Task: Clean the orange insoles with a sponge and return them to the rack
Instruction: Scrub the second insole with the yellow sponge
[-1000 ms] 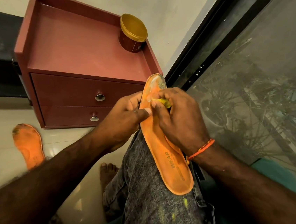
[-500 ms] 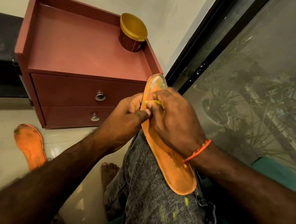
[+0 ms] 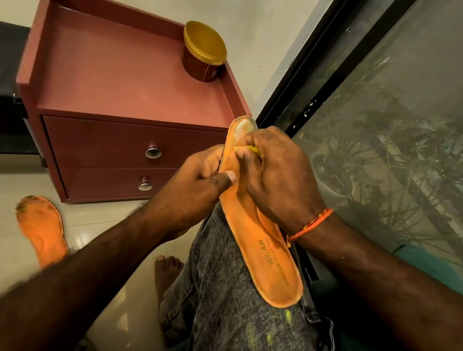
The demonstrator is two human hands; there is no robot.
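An orange insole (image 3: 272, 259) printed "WEAR" lies lengthwise on my grey-jeaned thigh, heel end toward me, its toe tip pale and soapy. My left hand (image 3: 197, 190) grips its left edge, thumb on top. My right hand (image 3: 278, 179) holds a small yellow sponge (image 3: 250, 148) pressed to the insole near the toe; only a sliver of the sponge shows between the fingers. A second orange insole (image 3: 43, 232), dirty at its toe, lies on the floor at the left.
A reddish-brown two-drawer cabinet (image 3: 124, 141) stands ahead, with a brown jar with a gold lid (image 3: 203, 52) on its top. A black-framed glass window (image 3: 389, 107) runs along the right. My bare foot (image 3: 167, 270) rests on the pale tiled floor.
My right hand has slid the sponge a short way up the insole toward the toe. The left hand keeps its grip on the edge.
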